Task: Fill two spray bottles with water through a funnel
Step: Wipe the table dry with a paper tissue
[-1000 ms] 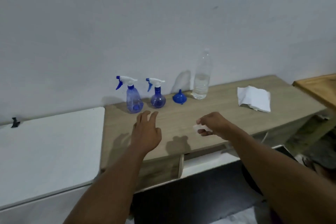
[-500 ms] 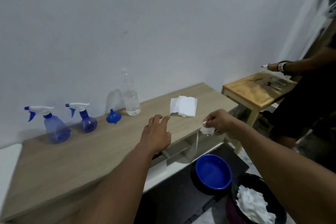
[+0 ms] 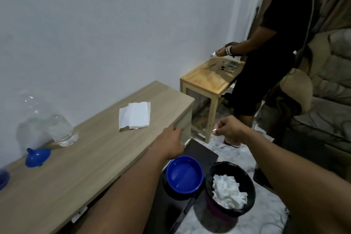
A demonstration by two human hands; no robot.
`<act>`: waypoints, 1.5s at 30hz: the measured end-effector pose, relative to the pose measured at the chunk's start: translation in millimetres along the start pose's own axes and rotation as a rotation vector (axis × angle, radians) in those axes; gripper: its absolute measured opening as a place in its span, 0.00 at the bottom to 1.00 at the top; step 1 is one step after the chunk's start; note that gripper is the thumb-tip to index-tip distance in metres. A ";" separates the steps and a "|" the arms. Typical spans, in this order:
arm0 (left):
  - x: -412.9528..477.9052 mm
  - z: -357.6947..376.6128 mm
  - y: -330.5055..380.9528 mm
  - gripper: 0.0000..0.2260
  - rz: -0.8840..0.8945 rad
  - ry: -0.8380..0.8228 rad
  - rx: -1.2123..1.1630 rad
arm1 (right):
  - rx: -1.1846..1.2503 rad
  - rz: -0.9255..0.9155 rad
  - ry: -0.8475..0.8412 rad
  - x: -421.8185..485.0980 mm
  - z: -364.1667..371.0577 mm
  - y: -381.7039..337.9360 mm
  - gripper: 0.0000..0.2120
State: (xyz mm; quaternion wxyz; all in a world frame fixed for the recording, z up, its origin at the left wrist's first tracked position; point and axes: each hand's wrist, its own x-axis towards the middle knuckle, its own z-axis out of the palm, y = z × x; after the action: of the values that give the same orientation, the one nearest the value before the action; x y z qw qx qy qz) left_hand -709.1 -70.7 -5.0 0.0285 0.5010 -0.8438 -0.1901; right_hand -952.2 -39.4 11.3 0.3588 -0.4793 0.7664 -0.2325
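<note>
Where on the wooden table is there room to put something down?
The widest bare stretch of the table runs along its front edge, between the blue funnel and the left hand. A smaller gap lies between the clear bottle and the folded napkin. It is crowded at the wall, where funnel and bottle stand close.

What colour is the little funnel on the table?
The funnel is bright blue, clearest in the head view.

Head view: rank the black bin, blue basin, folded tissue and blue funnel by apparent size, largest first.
1. black bin
2. blue basin, slightly smaller
3. folded tissue
4. blue funnel
Differing distance from the camera leaves true sizes unsure.
</note>
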 end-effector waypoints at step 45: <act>246.3 187.9 124.3 0.24 -0.015 -0.720 -0.043 | -0.103 0.419 -0.122 157.3 -27.4 257.6 0.07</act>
State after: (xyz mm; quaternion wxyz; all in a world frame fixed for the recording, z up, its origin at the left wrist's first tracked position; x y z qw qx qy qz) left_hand -979.9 -173.9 -170.7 -0.2615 0.4074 -0.7919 -0.3722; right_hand -1164.2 -69.6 -203.2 0.4200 -0.3403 0.8371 -0.0841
